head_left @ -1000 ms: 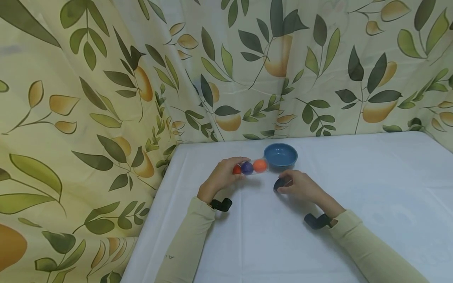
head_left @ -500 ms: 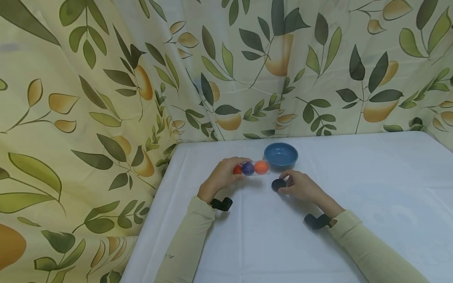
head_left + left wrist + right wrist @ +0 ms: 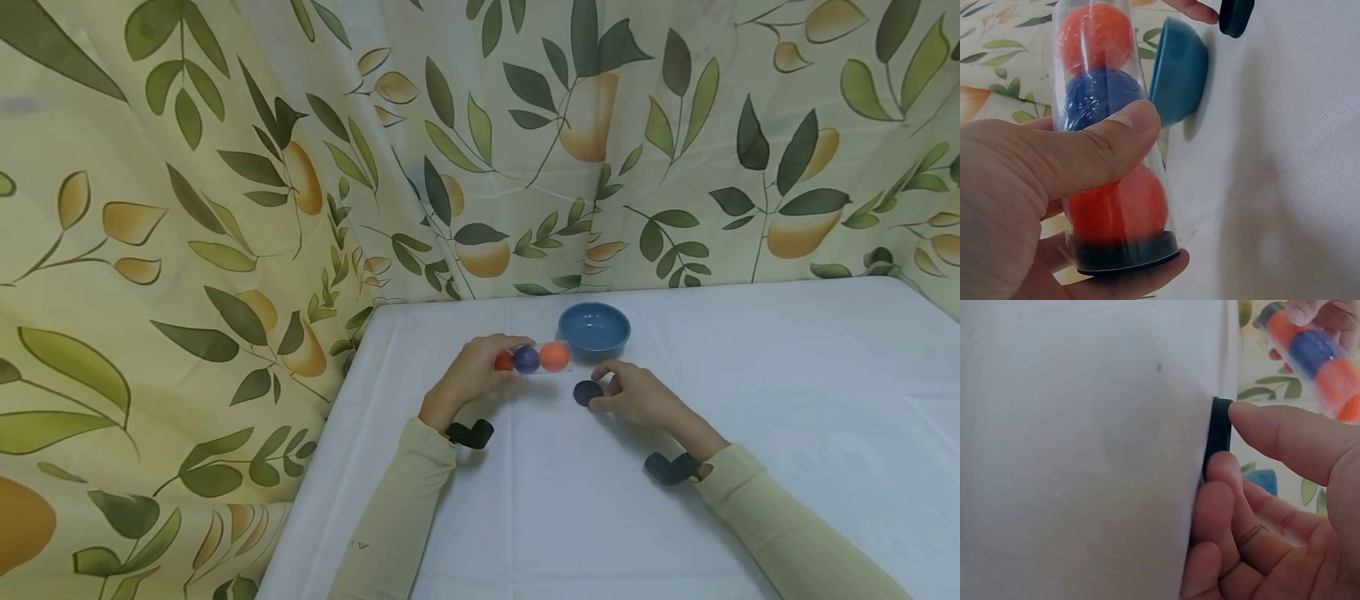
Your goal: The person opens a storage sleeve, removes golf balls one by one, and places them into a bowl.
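In my left hand (image 3: 1010, 206) I grip a clear plastic tube (image 3: 1057, 81) of balls. An orange-red ball (image 3: 1094, 37) is at its far end, then a blue-purple ball (image 3: 1100, 94), then a red ball (image 3: 1119, 206) by the black end cap (image 3: 1125, 253). My thumb crosses the tube and hides part of it. A loose black round cap (image 3: 588, 393) lies flat on the white table. At its edge my right hand (image 3: 637, 394) has thumb and curled fingers touching it, also seen in the right wrist view. No cap shows on the tube's far end.
A blue bowl (image 3: 595, 330) stands just behind the tube, toward the back of the table. White cloth (image 3: 570, 517) covers the tabletop. Behind and to the left hangs a leaf-patterned curtain (image 3: 420, 167). Each wrist wears a black camera mount (image 3: 471, 433).
The black cap has gone from tilted on edge to flat on the table under my right fingers. My left hand and the tube have barely shifted.
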Tool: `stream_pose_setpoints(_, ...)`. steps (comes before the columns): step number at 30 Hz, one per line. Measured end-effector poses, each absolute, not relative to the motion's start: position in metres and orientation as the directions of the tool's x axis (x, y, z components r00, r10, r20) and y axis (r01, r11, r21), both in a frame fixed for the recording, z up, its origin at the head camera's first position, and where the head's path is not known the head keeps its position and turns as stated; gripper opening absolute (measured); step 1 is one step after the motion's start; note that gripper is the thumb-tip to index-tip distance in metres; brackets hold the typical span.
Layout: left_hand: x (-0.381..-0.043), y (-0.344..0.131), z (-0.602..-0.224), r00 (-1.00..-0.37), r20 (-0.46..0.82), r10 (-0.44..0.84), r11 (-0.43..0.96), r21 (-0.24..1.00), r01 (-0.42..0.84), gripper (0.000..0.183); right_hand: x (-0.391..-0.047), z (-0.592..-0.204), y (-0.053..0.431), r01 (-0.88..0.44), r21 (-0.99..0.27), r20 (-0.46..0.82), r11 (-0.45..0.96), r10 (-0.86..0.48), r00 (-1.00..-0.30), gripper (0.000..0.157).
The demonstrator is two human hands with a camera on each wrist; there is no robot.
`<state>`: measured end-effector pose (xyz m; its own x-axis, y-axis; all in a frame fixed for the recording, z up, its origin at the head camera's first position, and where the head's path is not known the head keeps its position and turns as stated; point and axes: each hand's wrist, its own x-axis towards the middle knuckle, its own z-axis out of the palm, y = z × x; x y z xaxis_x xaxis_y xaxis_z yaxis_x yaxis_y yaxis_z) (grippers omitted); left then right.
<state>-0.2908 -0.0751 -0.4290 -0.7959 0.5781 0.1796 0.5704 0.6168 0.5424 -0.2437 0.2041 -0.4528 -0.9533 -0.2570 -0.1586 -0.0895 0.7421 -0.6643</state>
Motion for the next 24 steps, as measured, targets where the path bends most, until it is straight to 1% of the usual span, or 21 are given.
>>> stream_pose_setpoints(6,-0.291,-0.074,-0.428,-0.792,0.169,0.587,0.620,0.536,0.573,0.057,-0.245,-0.449,0.207,-0.077,-0.662,-0.168,0.746,-0.248,-0.954,0.042)
stream_pose_setpoints(9,-0.291,-0.073,-0.427,-0.791,0.171,0.588,0.621,0.531,0.576,0.057,-0.245,-0.445,0.208,-0.097,-0.683,-0.137,0.723,-0.258,-0.957,0.040)
stream_pose_setpoints(12,-0.290,-0.072,-0.426,-0.786,0.174,0.593,0.632,0.504,0.589,0.056,-0.245,-0.443,0.208,-0.126,-0.731,-0.092,0.670,-0.279,-0.956,0.040)
stream_pose_setpoints(17,-0.287,-0.069,-0.423,-0.779,0.170,0.604,0.646,0.468,0.603,0.056,-0.243,-0.439,0.207,-0.159,-0.828,-0.063,0.537,-0.372,-0.926,0.047)
stream_pose_setpoints(21,-0.284,-0.067,-0.420,-0.778,0.166,0.607,0.645,0.469,0.603,0.057,-0.240,-0.436,0.203,-0.176,-0.857,-0.050,0.484,-0.418,-0.907,0.050)
stream_pose_setpoints(24,-0.282,-0.066,-0.418,-0.776,0.167,0.609,0.648,0.459,0.607,0.057,-0.239,-0.435,0.202,-0.179,-0.865,-0.038,0.469,-0.416,-0.909,0.051)
